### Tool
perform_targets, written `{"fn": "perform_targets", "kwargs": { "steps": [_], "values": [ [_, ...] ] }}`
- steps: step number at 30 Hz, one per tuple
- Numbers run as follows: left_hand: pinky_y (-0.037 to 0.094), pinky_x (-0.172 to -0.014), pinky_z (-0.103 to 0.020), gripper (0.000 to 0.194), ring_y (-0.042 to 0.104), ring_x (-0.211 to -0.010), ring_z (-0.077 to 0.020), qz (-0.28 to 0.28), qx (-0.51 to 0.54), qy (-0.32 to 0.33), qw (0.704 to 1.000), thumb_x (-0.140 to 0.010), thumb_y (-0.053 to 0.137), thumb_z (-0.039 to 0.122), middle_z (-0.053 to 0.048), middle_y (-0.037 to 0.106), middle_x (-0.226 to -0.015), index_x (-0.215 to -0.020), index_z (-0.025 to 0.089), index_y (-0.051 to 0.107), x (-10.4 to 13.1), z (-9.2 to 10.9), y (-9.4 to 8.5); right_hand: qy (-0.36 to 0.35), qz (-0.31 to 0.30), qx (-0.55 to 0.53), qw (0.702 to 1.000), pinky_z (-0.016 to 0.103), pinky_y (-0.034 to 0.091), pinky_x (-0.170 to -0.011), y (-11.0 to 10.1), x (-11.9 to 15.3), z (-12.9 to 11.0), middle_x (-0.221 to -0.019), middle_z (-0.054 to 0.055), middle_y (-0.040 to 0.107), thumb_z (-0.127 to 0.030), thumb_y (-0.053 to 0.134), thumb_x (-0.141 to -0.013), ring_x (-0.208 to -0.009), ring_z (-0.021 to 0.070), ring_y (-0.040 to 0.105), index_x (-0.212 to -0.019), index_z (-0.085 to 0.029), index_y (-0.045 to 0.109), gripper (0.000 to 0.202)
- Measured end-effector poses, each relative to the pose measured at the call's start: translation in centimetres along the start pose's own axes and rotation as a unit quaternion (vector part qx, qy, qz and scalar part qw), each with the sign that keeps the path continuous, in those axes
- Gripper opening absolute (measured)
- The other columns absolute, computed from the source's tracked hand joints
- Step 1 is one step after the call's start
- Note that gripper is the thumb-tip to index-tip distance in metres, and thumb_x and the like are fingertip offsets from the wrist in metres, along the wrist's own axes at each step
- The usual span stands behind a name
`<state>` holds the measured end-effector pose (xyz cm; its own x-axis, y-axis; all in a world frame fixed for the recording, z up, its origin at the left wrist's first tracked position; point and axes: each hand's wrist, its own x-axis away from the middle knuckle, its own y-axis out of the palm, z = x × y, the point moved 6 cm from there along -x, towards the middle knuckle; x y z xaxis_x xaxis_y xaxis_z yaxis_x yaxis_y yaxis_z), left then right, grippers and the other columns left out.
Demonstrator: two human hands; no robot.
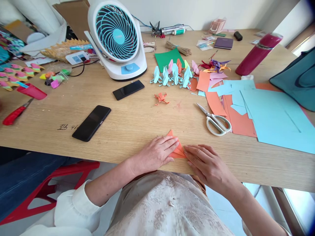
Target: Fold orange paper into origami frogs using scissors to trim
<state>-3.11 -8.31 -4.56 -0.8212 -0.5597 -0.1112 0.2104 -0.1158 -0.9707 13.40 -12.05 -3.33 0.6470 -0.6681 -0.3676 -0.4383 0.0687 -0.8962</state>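
A folded piece of orange paper lies at the near edge of the table, its creased layers coming to a point at the top. My left hand holds it down, fingers across its left side and thumb at the lower edge. At the paper's right corner, my right hand has its fingertips pressed together on it; its thumb is mostly hidden. Beyond the hands sits a finished orange origami frog. Scissors with pale handles lie to the right, blades pointing away and left.
Two phones lie left of my hands, near a white fan. Several light-blue origami figures stand in rows behind the frog. Blue paper sheets, orange scraps and a red thermos occupy the right. A red-handled knife lies far left.
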Motion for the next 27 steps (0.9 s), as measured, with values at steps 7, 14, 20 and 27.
{"fn": "perform_targets", "kwargs": {
  "steps": [7,14,20,27],
  "values": [
    [0.032,-0.115,-0.048,0.079,0.040,-0.140,-0.0333,-0.017,0.022,-0.033,0.999,-0.094,0.051,0.060,-0.020,0.043,-0.153,-0.150,0.007,0.036,1.4,2.3,1.2,0.029,0.015,0.001,0.999,0.045,0.049,-0.093,-0.3,1.6,-1.7,-0.128,0.015,0.067,-0.016,0.059,-0.095,-0.113,0.0278,0.062,-0.129,-0.012,0.059,0.034],
    [0.030,-0.115,-0.046,0.069,0.038,-0.143,-0.0291,0.015,-0.024,-0.023,0.999,-0.100,0.044,0.054,-0.018,0.040,-0.157,-0.152,0.010,0.032,2.7,3.6,2.2,0.034,0.036,0.030,0.998,0.042,0.046,-0.090,2.0,3.3,-3.6,-0.127,0.011,0.070,-0.013,0.063,-0.094,-0.116,0.0252,0.062,-0.129,-0.015,0.059,0.035],
    [0.037,-0.113,-0.042,0.023,0.047,-0.138,-0.0226,0.110,-0.022,0.001,0.994,-0.103,0.045,0.025,-0.013,0.053,-0.148,-0.116,0.015,0.060,3.6,3.7,1.5,0.061,0.117,0.050,0.990,0.038,0.044,-0.083,2.3,2.9,-3.9,-0.108,0.007,0.075,-0.018,0.072,-0.089,-0.100,0.0224,0.066,-0.111,-0.015,0.064,0.024],
    [0.046,-0.105,-0.041,0.008,0.062,-0.120,-0.0236,0.193,-0.012,-0.013,0.981,-0.095,0.059,0.023,-0.008,0.072,-0.119,-0.096,0.017,0.064,3.2,4.3,0.4,0.095,0.122,0.012,0.988,0.038,0.043,-0.078,1.9,2.4,-3.8,-0.100,0.005,0.075,-0.017,0.072,-0.088,-0.095,0.0223,0.066,-0.106,-0.018,0.065,0.019]
  ]
}}
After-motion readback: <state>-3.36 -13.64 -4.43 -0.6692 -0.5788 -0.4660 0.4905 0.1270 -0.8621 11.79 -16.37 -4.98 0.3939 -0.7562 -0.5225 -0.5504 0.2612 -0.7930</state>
